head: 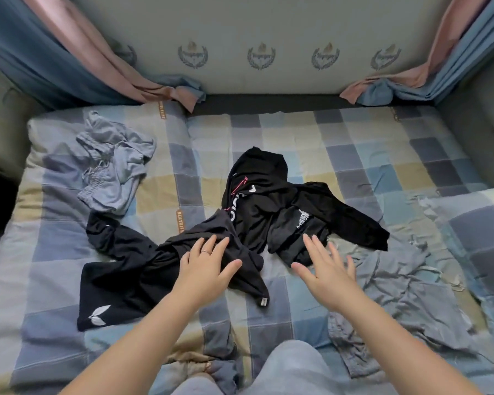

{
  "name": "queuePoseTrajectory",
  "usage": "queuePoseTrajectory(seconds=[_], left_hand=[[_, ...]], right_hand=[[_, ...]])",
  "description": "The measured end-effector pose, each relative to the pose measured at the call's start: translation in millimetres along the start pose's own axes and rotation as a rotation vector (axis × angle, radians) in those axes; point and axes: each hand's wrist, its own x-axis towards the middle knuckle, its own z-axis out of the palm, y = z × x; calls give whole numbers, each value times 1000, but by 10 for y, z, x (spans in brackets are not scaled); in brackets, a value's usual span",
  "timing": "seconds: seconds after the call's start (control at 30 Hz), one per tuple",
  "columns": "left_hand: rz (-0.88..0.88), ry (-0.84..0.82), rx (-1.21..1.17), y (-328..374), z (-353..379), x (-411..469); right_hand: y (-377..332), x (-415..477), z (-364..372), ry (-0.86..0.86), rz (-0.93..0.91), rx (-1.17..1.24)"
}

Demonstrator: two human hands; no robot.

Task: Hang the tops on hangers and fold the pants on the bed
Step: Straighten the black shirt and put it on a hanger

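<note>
Left grip (208, 260) flat on tangled black clothes (257, 206), right grip (325, 269) splayed; garment types unclear.

Counts: 1 bed (354, 155). 2 hands: left hand (206, 263), right hand (328, 269). 1 ring (205, 252). 1 light blue garment (111, 166), 1 grey-blue garment (397, 295), 1 black heap (268, 206), too tangled to count its pieces. 5 wall crests (261, 57), one half behind a curtain (97, 61).

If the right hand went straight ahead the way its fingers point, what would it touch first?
Most likely the black top with white lettering, crumpled just beyond the fingers of the right hand. How high the hand is above the bed is unclear.
</note>
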Motion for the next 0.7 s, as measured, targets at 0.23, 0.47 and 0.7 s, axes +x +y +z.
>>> queuePoseTrajectory(seconds=[0.23,0.47,0.7], left_hand=[[-198,-86,-116,253,752,653],[-199,17,-152,166,1439,2301],[-359,167,6,-625,1896,3935]], right_hand=[[527,1136,-6,-136,-63,-87],[867,2439,553,-172,-142,-148],[714,3538,1015,-96,-326,-157]])
